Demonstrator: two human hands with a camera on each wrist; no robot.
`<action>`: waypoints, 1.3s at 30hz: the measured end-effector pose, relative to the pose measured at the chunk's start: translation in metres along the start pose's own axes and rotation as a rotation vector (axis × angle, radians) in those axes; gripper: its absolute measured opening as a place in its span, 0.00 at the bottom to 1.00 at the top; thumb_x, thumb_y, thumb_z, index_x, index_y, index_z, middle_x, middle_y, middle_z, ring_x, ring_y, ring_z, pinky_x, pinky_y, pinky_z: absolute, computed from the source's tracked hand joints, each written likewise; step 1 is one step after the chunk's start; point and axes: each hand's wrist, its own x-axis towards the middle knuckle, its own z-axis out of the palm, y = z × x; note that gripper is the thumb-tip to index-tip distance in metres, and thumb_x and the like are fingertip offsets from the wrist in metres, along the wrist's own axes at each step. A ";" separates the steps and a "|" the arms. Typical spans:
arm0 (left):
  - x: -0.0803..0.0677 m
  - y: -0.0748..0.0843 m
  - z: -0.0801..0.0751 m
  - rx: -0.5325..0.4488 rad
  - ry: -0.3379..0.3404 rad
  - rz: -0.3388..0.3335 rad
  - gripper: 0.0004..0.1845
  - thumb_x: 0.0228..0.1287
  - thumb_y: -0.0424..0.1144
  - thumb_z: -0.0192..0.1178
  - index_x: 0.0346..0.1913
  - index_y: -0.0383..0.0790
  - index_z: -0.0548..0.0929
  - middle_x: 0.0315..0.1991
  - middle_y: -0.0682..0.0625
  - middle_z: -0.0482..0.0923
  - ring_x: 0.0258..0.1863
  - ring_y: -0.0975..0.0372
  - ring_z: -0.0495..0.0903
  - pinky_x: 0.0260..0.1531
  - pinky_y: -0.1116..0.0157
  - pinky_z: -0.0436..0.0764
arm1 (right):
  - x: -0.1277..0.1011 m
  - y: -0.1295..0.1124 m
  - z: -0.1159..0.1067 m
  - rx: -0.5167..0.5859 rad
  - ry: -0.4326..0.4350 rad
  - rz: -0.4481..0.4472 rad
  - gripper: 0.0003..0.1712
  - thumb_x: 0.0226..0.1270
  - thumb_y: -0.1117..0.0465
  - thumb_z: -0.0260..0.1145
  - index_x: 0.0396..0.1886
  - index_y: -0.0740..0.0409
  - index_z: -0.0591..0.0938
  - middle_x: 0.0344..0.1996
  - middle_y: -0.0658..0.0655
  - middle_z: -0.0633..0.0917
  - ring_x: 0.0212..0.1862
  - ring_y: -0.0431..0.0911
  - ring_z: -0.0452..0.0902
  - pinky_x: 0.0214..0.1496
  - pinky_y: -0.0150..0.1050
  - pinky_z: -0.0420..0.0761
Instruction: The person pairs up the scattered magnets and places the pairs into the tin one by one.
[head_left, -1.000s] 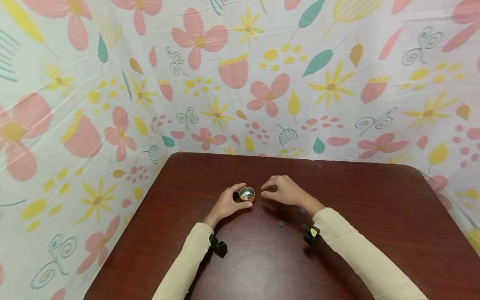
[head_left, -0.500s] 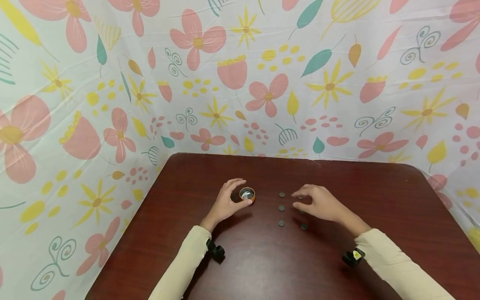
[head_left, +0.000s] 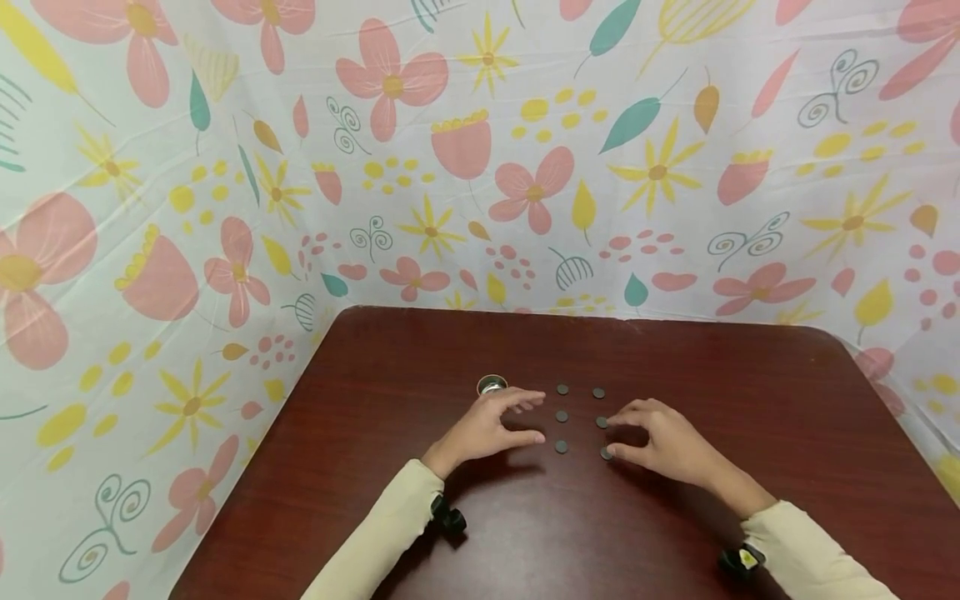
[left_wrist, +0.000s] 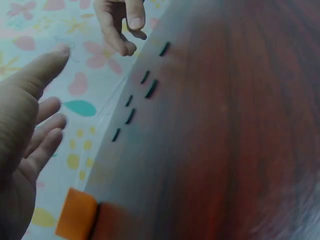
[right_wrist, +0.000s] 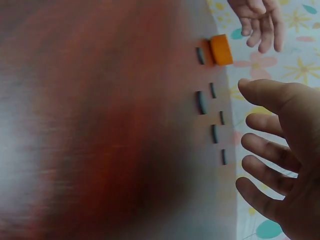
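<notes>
Small dark round discs (head_left: 562, 416) lie flat on the brown table in two columns. Just left of them hovers my left hand (head_left: 483, 429), fingers extended and thumb apart, holding nothing. Behind it stands a small round orange tin (left_wrist: 76, 214) with a shiny metal inside; in the head view the hand hides its front part. On the other side of the discs is my right hand (head_left: 675, 442), its fingers relaxed and slightly bent. Its fingertips are close to the near two discs of the right column, and whether they touch cannot be told. The right wrist view shows that hand's fingers spread, with nothing in them.
The dark red-brown table (head_left: 750, 392) has rounded far corners. A white cloth (head_left: 465, 217) printed with flowers and leaves hangs behind it and along its left side. Each wrist carries a small black camera (head_left: 448, 517).
My left hand has come away from the tin and moved right, towards the discs. My right hand has moved right and nearer, from beside the tin past the discs, uncovering them.
</notes>
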 end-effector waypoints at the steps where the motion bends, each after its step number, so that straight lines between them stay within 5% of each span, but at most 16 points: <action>1: 0.001 0.000 0.003 0.007 -0.027 -0.006 0.34 0.64 0.51 0.72 0.70 0.45 0.77 0.61 0.49 0.80 0.56 0.57 0.81 0.56 0.62 0.81 | -0.002 0.000 0.002 -0.002 0.001 0.005 0.21 0.59 0.47 0.79 0.49 0.51 0.91 0.45 0.48 0.85 0.49 0.47 0.80 0.46 0.49 0.83; 7: 0.003 -0.008 0.018 0.004 -0.131 -0.066 0.31 0.64 0.54 0.70 0.68 0.46 0.80 0.61 0.55 0.78 0.53 0.65 0.81 0.52 0.69 0.80 | -0.010 0.002 0.010 0.015 0.009 0.010 0.20 0.58 0.45 0.80 0.46 0.50 0.92 0.43 0.46 0.84 0.47 0.45 0.78 0.44 0.46 0.82; 17: 0.009 -0.019 0.031 0.096 -0.211 -0.064 0.23 0.66 0.57 0.67 0.59 0.51 0.87 0.58 0.58 0.79 0.57 0.68 0.76 0.57 0.70 0.77 | -0.011 0.011 0.022 0.060 -0.025 0.037 0.20 0.60 0.43 0.78 0.46 0.48 0.92 0.39 0.43 0.83 0.43 0.40 0.76 0.39 0.38 0.79; 39: 0.019 -0.022 0.046 0.120 -0.203 -0.110 0.12 0.67 0.52 0.69 0.49 0.55 0.92 0.47 0.62 0.80 0.45 0.72 0.73 0.50 0.71 0.72 | -0.003 0.009 0.034 0.082 0.005 -0.019 0.09 0.60 0.54 0.79 0.41 0.48 0.94 0.35 0.39 0.83 0.38 0.36 0.72 0.36 0.34 0.76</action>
